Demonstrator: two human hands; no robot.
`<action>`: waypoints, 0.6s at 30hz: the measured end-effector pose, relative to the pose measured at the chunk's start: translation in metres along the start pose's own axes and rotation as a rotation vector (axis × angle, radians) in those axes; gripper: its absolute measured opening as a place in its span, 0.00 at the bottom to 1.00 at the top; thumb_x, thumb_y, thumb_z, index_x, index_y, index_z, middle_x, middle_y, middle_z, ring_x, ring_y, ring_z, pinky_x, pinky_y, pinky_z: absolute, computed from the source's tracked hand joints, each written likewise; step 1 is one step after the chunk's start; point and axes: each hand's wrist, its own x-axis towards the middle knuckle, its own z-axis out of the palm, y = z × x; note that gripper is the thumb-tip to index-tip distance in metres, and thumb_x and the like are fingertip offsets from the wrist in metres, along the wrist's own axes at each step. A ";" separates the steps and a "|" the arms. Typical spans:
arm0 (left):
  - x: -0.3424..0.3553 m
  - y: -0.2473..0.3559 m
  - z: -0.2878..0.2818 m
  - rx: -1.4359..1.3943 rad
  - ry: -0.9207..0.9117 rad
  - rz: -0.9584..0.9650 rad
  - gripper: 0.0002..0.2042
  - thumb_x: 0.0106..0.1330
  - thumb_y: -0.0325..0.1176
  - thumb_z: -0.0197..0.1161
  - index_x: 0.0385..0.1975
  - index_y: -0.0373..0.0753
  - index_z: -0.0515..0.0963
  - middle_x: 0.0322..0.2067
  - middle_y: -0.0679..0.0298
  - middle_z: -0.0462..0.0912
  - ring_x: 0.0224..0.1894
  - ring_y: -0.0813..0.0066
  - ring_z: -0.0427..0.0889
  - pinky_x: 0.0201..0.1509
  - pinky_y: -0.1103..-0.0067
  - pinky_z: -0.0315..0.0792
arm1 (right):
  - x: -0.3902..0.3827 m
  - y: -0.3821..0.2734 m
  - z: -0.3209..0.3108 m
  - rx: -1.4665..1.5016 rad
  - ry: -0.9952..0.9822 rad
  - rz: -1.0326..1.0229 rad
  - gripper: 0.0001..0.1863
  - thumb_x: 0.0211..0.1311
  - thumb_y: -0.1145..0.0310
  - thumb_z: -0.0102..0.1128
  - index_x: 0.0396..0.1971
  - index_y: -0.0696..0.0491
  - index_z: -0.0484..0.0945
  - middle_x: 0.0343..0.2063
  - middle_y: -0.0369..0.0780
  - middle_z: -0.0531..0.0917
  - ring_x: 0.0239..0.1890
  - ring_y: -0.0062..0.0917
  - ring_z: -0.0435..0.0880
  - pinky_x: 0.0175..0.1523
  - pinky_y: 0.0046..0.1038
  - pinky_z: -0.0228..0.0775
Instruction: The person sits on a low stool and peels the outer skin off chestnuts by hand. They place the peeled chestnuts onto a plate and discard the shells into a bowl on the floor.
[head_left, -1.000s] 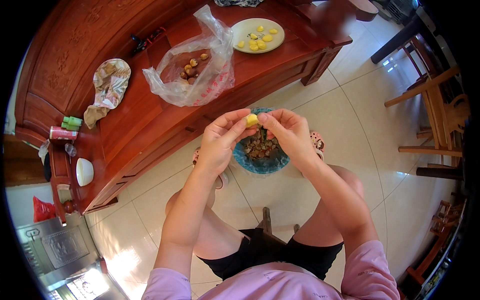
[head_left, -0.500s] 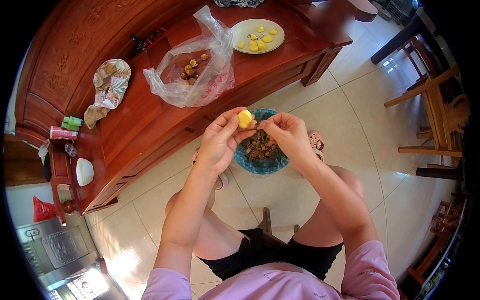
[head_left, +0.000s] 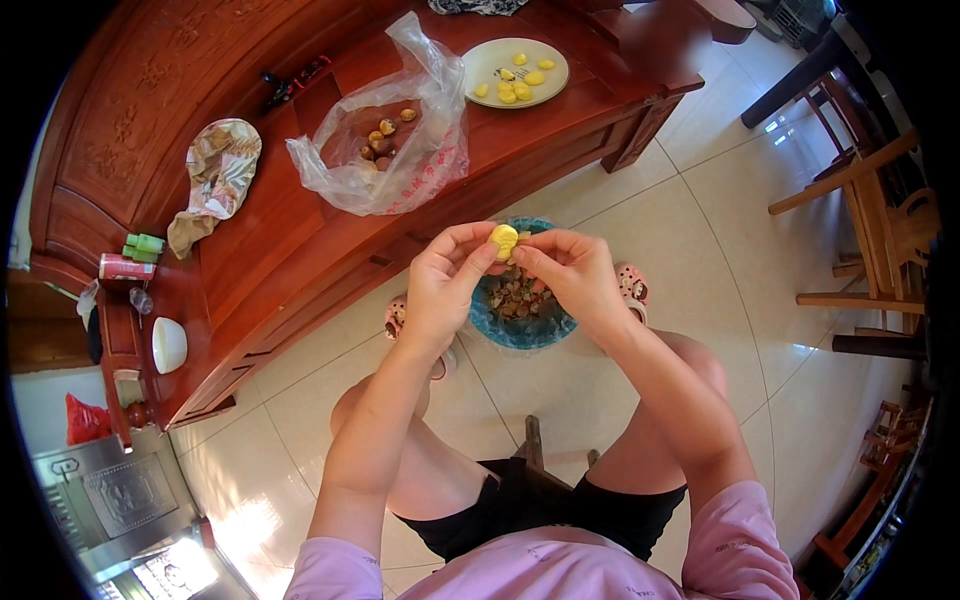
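A peeled yellow chestnut is pinched between the thumb and fingers of my left hand. My right hand has its thumb and forefinger closed on the chestnut's right edge. Both hands are over a blue-green basin lined with clear plastic, where brown shell pieces lie heaped. Several brown chestnuts rest in a clear plastic bag on the red-brown wooden bench. Beyond the bag, several peeled yellow chestnuts sit on a white oval plate.
Along the wooden bench lie a patterned cloth cap, a red can and a white bowl. Wooden chairs stand at the right on the tiled floor. My feet flank the basin.
The right fingers, earlier apart from the chestnut at its right, now grip its edge. My left hand has shifted the chestnut slightly to the right and turned it.
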 end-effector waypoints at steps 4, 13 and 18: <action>0.000 0.000 -0.002 0.038 -0.029 0.027 0.10 0.60 0.26 0.56 0.41 0.32 0.72 0.38 0.60 0.77 0.39 0.77 0.76 0.43 0.80 0.73 | 0.000 0.001 0.000 -0.049 -0.004 -0.030 0.10 0.52 0.71 0.59 0.31 0.62 0.77 0.22 0.35 0.79 0.24 0.11 0.73 0.27 0.14 0.65; -0.002 0.004 0.000 -0.005 -0.033 0.002 0.10 0.61 0.26 0.55 0.41 0.30 0.72 0.37 0.59 0.78 0.37 0.76 0.77 0.42 0.81 0.73 | -0.002 0.001 0.003 -0.063 0.055 -0.105 0.07 0.50 0.74 0.56 0.26 0.62 0.76 0.20 0.34 0.77 0.23 0.11 0.72 0.28 0.14 0.65; -0.002 0.006 0.000 -0.060 -0.020 -0.054 0.11 0.62 0.28 0.53 0.41 0.30 0.71 0.37 0.59 0.78 0.36 0.76 0.78 0.42 0.82 0.74 | 0.000 0.002 0.003 -0.029 0.048 -0.093 0.07 0.51 0.74 0.56 0.27 0.62 0.75 0.21 0.34 0.77 0.23 0.10 0.72 0.28 0.14 0.65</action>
